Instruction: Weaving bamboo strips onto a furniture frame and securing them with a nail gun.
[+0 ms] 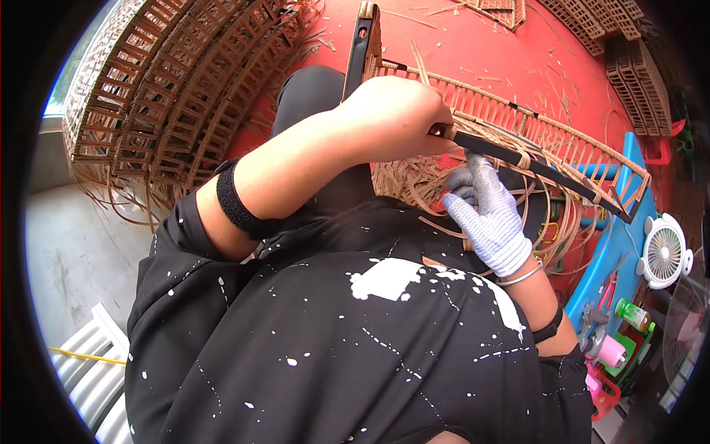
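Likely light and stiff, best held by its black bar [562,180], the wicker frame [547,120] is at the left edge of the blue table [617,255], left hand [399,118] gripping it, gloved right hand [484,211] curled, hold unclear.

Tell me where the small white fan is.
In the head view, the small white fan is at far right, by the blue surface, just above the small bottle and right of the gloved right hand.

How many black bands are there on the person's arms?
2. One black band circles the left forearm; the second black band is on the right forearm, near the sleeve. The dark top could hide more.
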Action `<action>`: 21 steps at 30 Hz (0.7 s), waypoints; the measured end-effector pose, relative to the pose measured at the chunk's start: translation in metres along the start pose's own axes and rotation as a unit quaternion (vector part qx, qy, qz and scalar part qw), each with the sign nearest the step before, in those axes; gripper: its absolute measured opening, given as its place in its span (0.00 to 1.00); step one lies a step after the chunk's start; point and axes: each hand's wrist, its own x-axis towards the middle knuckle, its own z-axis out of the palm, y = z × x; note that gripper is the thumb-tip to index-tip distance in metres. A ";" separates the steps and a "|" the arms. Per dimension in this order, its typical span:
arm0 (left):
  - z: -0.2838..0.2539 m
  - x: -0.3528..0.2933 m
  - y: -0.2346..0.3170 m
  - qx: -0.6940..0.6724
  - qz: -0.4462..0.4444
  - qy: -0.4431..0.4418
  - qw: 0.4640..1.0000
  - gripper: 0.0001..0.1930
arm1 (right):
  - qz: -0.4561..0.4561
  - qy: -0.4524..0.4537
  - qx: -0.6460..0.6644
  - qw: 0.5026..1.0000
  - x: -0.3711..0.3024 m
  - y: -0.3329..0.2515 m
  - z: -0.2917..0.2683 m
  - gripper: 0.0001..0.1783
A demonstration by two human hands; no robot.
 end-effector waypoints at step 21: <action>0.011 -0.001 -0.008 0.040 0.119 0.093 0.988 0.15 | 0.150 -0.031 0.230 0.961 0.007 -0.024 0.010 0.08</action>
